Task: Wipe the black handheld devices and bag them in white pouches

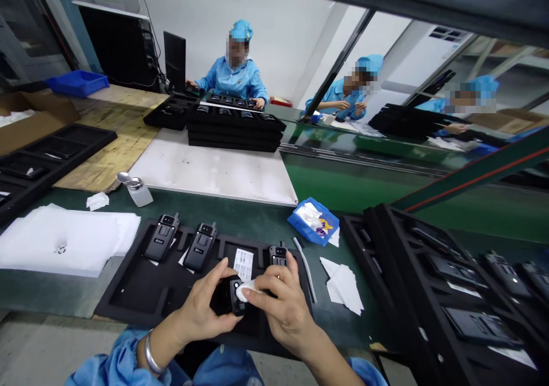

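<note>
While held near the front edge of the surface (pixel 257 220), a black device (pixel 227 301) is wiped.
The device is clamped in the left hand (pixel 203 311) above a black tray (pixel 137 294); a white cloth (pixel 247 289) is pinched in the right hand (pixel 287 314) and pressed against it.

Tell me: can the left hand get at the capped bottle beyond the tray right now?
Probably not at once: the left hand grips a black device. Otherwise the way to the bottle looks open, over the tray.
</note>
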`<state>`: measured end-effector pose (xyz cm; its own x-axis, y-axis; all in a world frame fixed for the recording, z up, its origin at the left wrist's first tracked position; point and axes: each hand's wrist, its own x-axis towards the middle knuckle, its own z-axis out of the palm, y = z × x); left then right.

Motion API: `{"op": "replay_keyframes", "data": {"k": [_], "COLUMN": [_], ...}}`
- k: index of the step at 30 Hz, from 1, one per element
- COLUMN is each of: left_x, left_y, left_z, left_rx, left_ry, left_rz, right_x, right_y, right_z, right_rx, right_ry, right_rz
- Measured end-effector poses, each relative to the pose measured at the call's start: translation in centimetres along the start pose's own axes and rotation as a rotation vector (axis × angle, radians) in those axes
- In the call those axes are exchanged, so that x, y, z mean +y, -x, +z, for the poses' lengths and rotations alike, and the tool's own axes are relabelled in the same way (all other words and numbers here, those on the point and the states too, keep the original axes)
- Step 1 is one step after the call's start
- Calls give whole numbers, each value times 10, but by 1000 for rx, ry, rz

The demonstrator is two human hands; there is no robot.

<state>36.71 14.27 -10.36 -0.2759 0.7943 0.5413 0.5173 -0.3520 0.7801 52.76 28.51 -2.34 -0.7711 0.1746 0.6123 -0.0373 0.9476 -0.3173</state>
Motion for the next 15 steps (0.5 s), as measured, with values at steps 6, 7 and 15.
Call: {"op": "replay_keyframes", "data": {"k": [6,7,15], "left_x": [1,1,1], "left_y": [-3,-2,1], "left_z": [-1,-1,-1], "left_rx": [-12,-15,7], "left_ry": [11,10,-4], "left_rz": [26,26,37], "right_x": [-2,-5,2], "right_y": [-14,-17,3], "right_z": [-1,2,-6], "right_rx": [45,30,-104], "right_ry": [15,-11,-19], "right_rz": [34,24,7]}}
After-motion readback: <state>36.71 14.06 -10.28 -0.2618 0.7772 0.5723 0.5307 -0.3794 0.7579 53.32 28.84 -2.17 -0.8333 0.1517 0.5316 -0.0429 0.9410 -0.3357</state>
